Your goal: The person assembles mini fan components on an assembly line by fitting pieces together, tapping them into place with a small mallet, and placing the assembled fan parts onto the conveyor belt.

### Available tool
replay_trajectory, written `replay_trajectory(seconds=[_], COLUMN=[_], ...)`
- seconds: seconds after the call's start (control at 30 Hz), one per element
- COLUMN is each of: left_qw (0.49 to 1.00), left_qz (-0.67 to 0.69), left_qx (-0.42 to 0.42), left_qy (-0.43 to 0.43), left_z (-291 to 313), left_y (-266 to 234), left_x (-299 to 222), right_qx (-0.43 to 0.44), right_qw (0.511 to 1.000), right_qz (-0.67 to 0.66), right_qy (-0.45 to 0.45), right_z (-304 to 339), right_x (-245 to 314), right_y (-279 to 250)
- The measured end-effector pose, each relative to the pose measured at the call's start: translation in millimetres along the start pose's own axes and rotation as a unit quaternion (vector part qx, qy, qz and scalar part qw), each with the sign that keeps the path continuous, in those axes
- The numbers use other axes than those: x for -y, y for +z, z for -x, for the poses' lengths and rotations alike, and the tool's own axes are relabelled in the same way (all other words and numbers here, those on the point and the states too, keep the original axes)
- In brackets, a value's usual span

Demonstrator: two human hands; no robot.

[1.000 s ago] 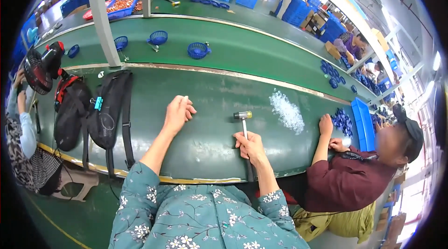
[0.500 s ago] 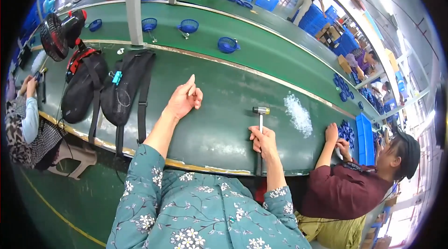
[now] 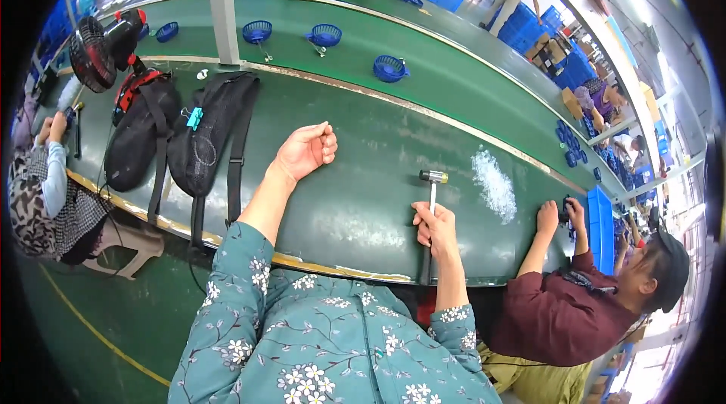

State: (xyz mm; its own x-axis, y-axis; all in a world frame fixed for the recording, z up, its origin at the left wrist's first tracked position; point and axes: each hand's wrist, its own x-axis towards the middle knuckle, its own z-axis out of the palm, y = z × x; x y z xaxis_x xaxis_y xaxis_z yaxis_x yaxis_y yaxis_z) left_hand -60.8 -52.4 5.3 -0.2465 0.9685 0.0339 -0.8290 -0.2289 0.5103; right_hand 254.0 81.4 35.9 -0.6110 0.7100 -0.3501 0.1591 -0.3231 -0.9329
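black-and-yellow-headed hammer point(image 3: 432, 194), silver shaft, dark grip; over smooth green desk point(image 3: 363, 147); long axis near-to-far, head pointing to far side. right hand point(image 3: 438, 228): fingers clamped on hammer. left hand point(image 3: 304, 152): fingers curled together.

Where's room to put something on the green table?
Between the left hand and the hammer in the right hand; a narrower gap between hammer and whitish pile. Crowded: left, with black bags; right, with a co-worker's arms and blue bin.
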Motion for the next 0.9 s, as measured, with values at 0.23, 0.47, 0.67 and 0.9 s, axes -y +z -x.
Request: replay_trajectory(seconds=[0.23, 0.47, 0.67, 0.9], left_qw=[1.0, 0.982, 0.824, 0.393], left_qz=[0.001, -0.169, -0.451, -0.837], left_qx=[-0.015, -0.081, -0.315, -0.376], left_qy=[-0.003, -0.034, 0.133, 0.056], left_z=[2.9, 0.5, -60.2, -113.8], left_y=[1.2, 15.1, -1.8, -53.1], left_x=[6.3, -2.6, -57.2, -143.7], right_qx=[-0.007, -0.019, -0.036, -0.021], right_qw=[1.0, 1.0, 0.998, 0.998], right_qz=[-0.011, 0.002, 0.015, 0.005], right_qy=[0.016, 0.02, 0.04, 0.057], right_z=[0.9, 2.1, 1.1, 1.7], right_x=[-4.9, 0.9, 5.1, 8.8], right_y=[-1.0, 2.1, 3.6, 2.2])
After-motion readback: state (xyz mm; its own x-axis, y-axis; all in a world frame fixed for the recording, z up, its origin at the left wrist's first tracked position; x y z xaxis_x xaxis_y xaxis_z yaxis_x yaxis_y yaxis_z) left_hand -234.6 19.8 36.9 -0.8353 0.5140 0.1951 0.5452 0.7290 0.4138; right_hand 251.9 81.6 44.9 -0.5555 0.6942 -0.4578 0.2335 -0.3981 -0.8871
